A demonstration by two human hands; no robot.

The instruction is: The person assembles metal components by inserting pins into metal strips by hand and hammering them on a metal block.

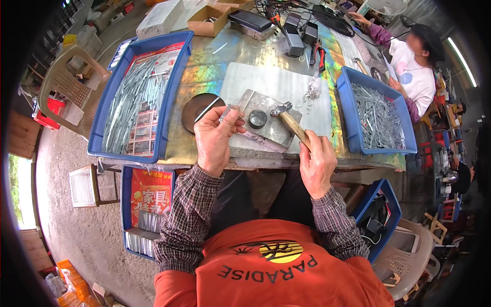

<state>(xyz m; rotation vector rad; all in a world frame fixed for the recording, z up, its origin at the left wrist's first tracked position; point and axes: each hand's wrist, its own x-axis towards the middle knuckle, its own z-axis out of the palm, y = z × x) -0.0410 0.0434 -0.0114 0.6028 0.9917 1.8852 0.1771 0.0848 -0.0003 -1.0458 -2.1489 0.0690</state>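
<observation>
My left hand [214, 140] pinches a small, shiny metal strip [225, 113] between thumb and fingertips, just left of a grey stone block [273, 137]. My right hand [318, 162] is wrapped round the wooden handle of a hammer [292, 124], whose metal head lies over the block's far right part. A dark, round metal piece [258, 119] sits on top of the block. Behind my left fingers is a brown round disc [192, 108], with a thin bright strip showing against it. Small metal bits [312, 89] lie on the white sheet [238, 77] beyond the block.
Blue trays of thin metal strips stand at left [168, 102] and right [353, 123]. Pliers [321, 59], black adapters [294, 43] and a cardboard box [208, 25] are at the back. Another person [411, 66] works at far right. Blue bins [127, 204] flank my legs below.
</observation>
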